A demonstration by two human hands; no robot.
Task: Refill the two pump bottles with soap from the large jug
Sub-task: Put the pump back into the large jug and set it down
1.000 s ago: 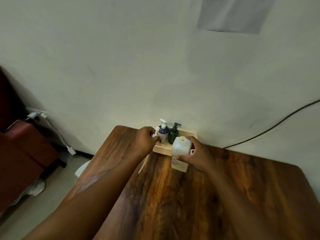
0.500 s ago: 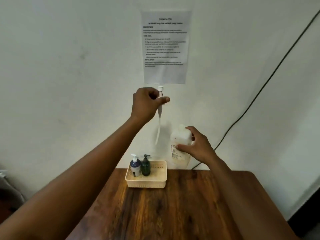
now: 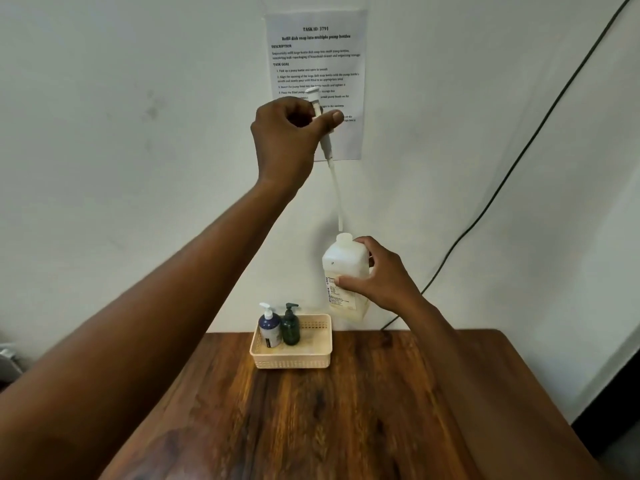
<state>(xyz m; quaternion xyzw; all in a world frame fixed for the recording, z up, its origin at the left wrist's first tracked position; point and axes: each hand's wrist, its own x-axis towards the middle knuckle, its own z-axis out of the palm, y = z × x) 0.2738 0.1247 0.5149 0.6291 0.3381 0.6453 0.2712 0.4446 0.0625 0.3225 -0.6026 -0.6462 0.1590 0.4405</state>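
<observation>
White plastic fills both hands: the left hand (image 3: pixel 294 133) is closed around the jug's own pump head (image 3: pixel 320 123), held high so that the long dip tube hangs down with its tip just above the open neck of the large jug (image 3: pixel 344 275). The right hand (image 3: pixel 384 275) grips that jug by its shoulder and side, and it is lifted clear of the counter (image 3: pixel 346 410), in front of the wall to the right of the basket (image 3: pixel 291 355).

Judging by this, only the opening of the jug is done. The two pump bottles, a blue one with a white pump (image 3: pixel 270 327) and a dark green one (image 3: pixel 291 325), stand upright side by side at the left end of the basket, at the far edge of the counter, with their pumps on. Neither looks opened, so unscrewing, pouring, re-capping and returning each bottle all seem left to do. How much soap the jug holds I cannot tell; its lower part looks faintly yellowish.
</observation>
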